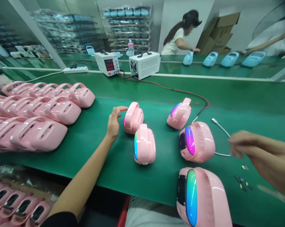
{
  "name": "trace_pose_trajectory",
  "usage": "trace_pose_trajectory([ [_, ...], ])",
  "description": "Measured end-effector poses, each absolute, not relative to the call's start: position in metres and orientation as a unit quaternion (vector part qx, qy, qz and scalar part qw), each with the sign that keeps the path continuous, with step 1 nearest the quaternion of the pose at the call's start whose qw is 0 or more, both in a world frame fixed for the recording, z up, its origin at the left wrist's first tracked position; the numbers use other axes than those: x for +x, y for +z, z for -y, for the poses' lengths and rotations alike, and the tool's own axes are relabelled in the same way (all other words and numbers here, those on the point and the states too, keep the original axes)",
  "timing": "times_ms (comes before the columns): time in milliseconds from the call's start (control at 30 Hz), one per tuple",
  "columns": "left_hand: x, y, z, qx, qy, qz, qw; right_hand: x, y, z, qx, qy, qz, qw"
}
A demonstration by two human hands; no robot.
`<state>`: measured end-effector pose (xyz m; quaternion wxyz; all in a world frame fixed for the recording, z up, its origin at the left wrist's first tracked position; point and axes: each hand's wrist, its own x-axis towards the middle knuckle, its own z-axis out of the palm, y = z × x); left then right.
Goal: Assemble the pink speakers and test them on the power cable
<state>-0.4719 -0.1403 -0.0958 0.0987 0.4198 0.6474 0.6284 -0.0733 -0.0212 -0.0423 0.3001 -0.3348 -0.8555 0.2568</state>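
Observation:
Several pink speaker-like devices with handles stand on the green belt (239, 104), their front strips glowing in colours. My left hand (114, 121) reaches toward the far-left lit device (133, 117), fingertips just at its side, holding nothing. Another lit device (144, 144) stands right in front of it. My right hand (245, 143), blurred, hovers at the right near a white cable (221, 127), beside a lit device (197, 142). One more lit device (180, 113) stands further back, and the nearest one (201, 197) sits at the belt's front edge.
Rows of unlit pink devices (36, 110) fill the belt's left side. A power supply (107, 63) and a white box (144, 64) stand at the back with red wires. Small chips (243, 183) lie at the right. Blue devices (229, 58) and two other people are on the far line.

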Motion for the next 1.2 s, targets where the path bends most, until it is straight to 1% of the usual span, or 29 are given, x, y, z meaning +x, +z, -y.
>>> trace_pose_trajectory([
  [67,-0.469,-0.099,0.14,0.424,0.632,-0.641,0.1,-0.105,-0.036,-0.008,-0.334,0.281,0.861,0.261],
  [133,-0.467,-0.103,0.142,0.434,0.628,-0.638,0.104,-0.135,-0.035,-0.034,-0.289,0.28,0.889,0.221],
  [233,-0.464,-0.107,0.146,0.445,0.62,-0.636,0.112,-0.165,-0.038,-0.062,-0.217,0.235,0.932,0.171],
  [333,-0.465,-0.109,0.148,0.457,0.606,-0.643,0.1,-0.176,-0.038,-0.074,-0.178,0.185,0.957,0.136],
  [433,-0.466,-0.107,0.15,0.481,0.584,-0.65,0.081,-0.177,-0.032,-0.076,-0.173,0.161,0.963,0.128],
  [533,-0.467,-0.104,0.152,0.49,0.572,-0.654,0.075,-0.178,-0.029,-0.077,-0.184,0.177,0.96,0.115],
  [733,-0.462,-0.099,0.153,0.483,0.547,-0.681,0.06,-0.186,-0.037,-0.076,-0.257,0.295,0.911,0.132],
  [933,-0.46,-0.1,0.151,0.485,0.536,-0.69,0.044,-0.181,-0.031,-0.073,-0.274,0.384,0.878,0.078],
  [967,-0.458,-0.099,0.152,0.485,0.536,-0.69,0.038,-0.177,-0.029,-0.071,-0.282,0.394,0.87,0.092],
  [1067,-0.445,-0.085,0.165,0.471,0.541,-0.697,0.003,-0.16,-0.025,-0.054,-0.346,0.399,0.822,0.216],
  [1100,-0.437,-0.078,0.172,0.461,0.538,-0.705,-0.027,-0.154,-0.023,-0.046,-0.373,0.41,0.797,0.239],
  [1133,-0.427,-0.069,0.179,0.453,0.527,-0.717,-0.059,-0.149,-0.022,-0.037,-0.399,0.425,0.777,0.237],
  [1200,-0.405,-0.051,0.193,0.453,0.466,-0.754,-0.091,-0.142,-0.018,-0.016,-0.424,0.456,0.763,0.174],
])
